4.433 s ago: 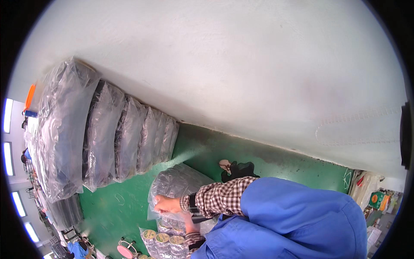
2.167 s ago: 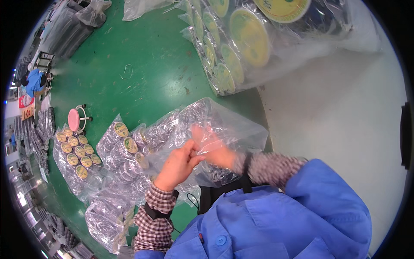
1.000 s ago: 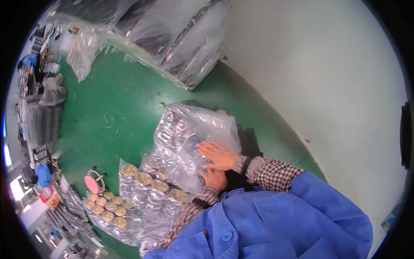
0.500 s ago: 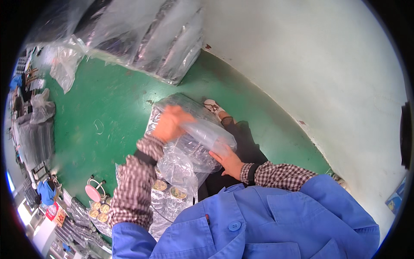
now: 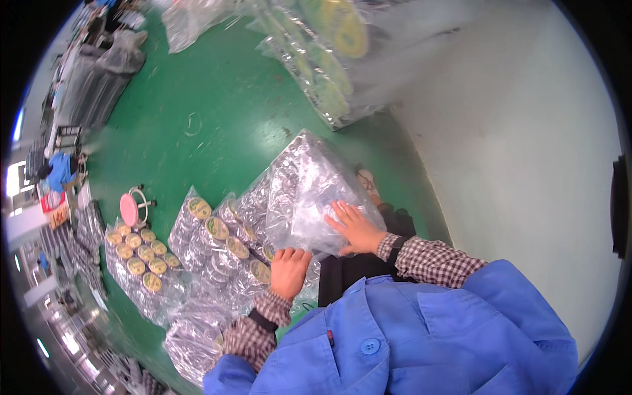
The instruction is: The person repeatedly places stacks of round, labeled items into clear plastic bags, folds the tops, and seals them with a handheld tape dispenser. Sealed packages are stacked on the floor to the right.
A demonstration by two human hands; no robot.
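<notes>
A large clear plastic bag [image 5: 315, 191] lies in front of me over a bundle whose contents are hard to make out. My right hand [image 5: 355, 228] rests flat on it, fingers spread. My left hand [image 5: 289, 273] is closed at the bag's near left corner, its fingers curled over the edge of the film. Just left of it are plastic-wrapped stacks of rolls with round yellow-and-green labels [image 5: 216, 228], partly covered by the film.
More wrapped rolls [image 5: 136, 266] stand on the green floor [image 5: 191, 158] at left, near a pink round stool [image 5: 129, 209]. Tall wrapped packs [image 5: 322, 72] stand at the far side. A pale wall [image 5: 500, 138] runs along the right. My shoe [image 5: 367, 179] is beside the bag.
My left hand has come down toward me from the far part of the bag. The raised fold of film now lies flat under my right hand. The view has swung left.
</notes>
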